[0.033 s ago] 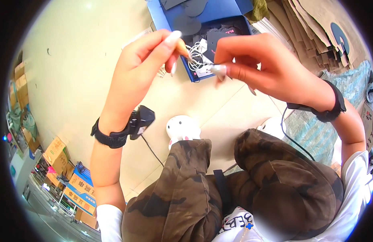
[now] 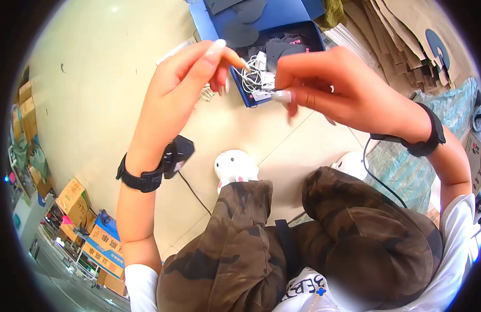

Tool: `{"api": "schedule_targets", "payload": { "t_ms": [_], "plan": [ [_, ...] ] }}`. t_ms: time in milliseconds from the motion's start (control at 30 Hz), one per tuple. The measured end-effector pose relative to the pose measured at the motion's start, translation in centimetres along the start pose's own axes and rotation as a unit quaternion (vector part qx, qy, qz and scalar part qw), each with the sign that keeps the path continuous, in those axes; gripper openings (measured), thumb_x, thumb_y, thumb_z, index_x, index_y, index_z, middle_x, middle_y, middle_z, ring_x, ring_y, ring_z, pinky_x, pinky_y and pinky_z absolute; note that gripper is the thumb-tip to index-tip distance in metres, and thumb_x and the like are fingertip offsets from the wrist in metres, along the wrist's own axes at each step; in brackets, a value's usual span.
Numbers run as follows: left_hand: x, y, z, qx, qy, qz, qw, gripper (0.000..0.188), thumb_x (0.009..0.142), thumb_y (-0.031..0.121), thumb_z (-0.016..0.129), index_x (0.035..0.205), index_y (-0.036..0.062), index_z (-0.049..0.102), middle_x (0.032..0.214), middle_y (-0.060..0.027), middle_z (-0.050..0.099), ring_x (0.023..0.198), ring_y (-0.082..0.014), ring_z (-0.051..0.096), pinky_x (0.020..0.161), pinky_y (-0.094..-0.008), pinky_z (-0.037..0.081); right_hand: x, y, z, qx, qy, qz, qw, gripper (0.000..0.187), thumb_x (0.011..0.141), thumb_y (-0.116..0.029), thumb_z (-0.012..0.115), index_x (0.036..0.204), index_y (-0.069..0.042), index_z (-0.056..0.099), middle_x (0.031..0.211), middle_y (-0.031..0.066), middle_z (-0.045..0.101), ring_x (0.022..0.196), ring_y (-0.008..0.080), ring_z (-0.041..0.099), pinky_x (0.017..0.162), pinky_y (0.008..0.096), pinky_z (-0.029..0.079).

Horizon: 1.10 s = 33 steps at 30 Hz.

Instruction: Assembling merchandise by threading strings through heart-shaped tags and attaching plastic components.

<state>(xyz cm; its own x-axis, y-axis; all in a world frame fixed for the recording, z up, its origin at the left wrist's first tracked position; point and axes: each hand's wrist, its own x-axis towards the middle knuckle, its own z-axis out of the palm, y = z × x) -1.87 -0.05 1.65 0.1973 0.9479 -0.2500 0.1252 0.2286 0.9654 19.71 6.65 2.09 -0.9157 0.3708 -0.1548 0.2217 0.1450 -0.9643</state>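
My left hand (image 2: pixel 191 78) is raised at upper centre, thumb against the curled index finger. Whatever it may pinch is hidden. Beside its fingertips is a tangle of thin white string (image 2: pixel 252 78), seen against an open blue box (image 2: pixel 244 97). My right hand (image 2: pixel 334 86) faces it across the box, thumb and index finger pinched at the string's right side; the exact grip is partly hidden. Black tags (image 2: pixel 279 52) and small white pieces lie inside the box. More loops of pale string (image 2: pixel 206 93) show on the floor below my left hand.
Flattened brown cardboard (image 2: pixel 393 47) is stacked at the upper right, above a blue-white woven sheet (image 2: pixel 406 161). Cartons (image 2: pixel 102 247) stand at the lower left. Both wrists wear black straps with cables. My white slippers (image 2: pixel 235 166) are on the tiled floor.
My left hand has drawn slightly left, its fingers tilting. My right hand has dipped a little. The box has not moved.
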Motion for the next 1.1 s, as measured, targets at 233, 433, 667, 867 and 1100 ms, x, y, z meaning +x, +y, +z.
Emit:
{"api": "schedule_targets", "payload": {
  "t_ms": [233, 433, 667, 867, 1100],
  "plan": [
    [0.0, 0.4, 0.7, 0.077, -0.102, 0.099, 0.987, 0.035, 0.088, 0.031, 0.042, 0.083, -0.0003, 0.057, 0.074, -0.0077, 0.054, 0.071, -0.0173, 0.051, 0.065, -0.0264, 0.04, 0.6, 0.0, -0.4, -0.1, -0.006, -0.096, 0.99, 0.01, 0.073, 0.002, 0.053, 0.083, 0.001, 0.051, 0.062, 0.0121, 0.048, 0.051, 0.0252, 0.047, 0.048, 0.03, 0.036],
    [-0.8, 1.8, 0.6, 0.099, -0.152, 0.02, 0.983, 0.015, 0.076, 0.011, 0.058, 0.065, 0.0012, 0.055, 0.061, -0.0046, 0.054, 0.058, -0.0147, 0.052, 0.055, -0.0257, 0.039, 0.7, -1.2, -1.1, -0.084, -0.085, -0.058, 0.991, 0.008, 0.073, -0.003, 0.056, 0.075, -0.001, 0.049, 0.054, 0.0091, 0.042, 0.047, 0.0226, 0.042, 0.045, 0.0302, 0.031],
    [-2.9, 4.3, 2.0, -0.088, -0.289, 0.027, 0.953, 0.013, 0.069, 0.01, 0.064, 0.062, 0.0013, 0.057, 0.063, -0.0089, 0.056, 0.056, -0.022, 0.054, 0.051, -0.03, 0.041, -0.3, -5.8, -2.9, -0.146, -0.204, -0.16, 0.955, 0.01, 0.067, -0.012, 0.061, 0.067, -0.01, 0.052, 0.05, 0.0007, 0.039, 0.039, 0.0203, 0.041, 0.034, 0.0313, 0.027],
    [-4.5, 5.7, 2.9, -0.075, -0.326, 0.08, 0.939, 0.009, 0.069, 0.005, 0.061, 0.064, -0.0005, 0.056, 0.062, -0.0112, 0.054, 0.053, -0.0243, 0.051, 0.049, -0.03, 0.039, -1.4, -9.6, -2.3, -0.212, -0.216, -0.124, 0.945, 0.01, 0.064, -0.015, 0.063, 0.069, -0.012, 0.055, 0.047, -0.0014, 0.035, 0.036, 0.0153, 0.04, 0.031, 0.029, 0.026],
    [-3.3, 6.1, 0.9, 0.179, -0.264, 0.127, 0.939, 0.015, 0.052, 0.002, 0.064, 0.053, 0.0064, 0.049, 0.051, -0.0018, 0.045, 0.041, -0.0188, 0.039, 0.042, -0.0293, 0.03, -0.7, -4.9, -1.1, -0.115, -0.132, -0.116, 0.978, 0.009, 0.074, -0.013, 0.063, 0.07, -0.008, 0.056, 0.046, -0.0003, 0.043, 0.036, 0.0192, 0.043, 0.034, 0.0286, 0.029]
  ]
}}
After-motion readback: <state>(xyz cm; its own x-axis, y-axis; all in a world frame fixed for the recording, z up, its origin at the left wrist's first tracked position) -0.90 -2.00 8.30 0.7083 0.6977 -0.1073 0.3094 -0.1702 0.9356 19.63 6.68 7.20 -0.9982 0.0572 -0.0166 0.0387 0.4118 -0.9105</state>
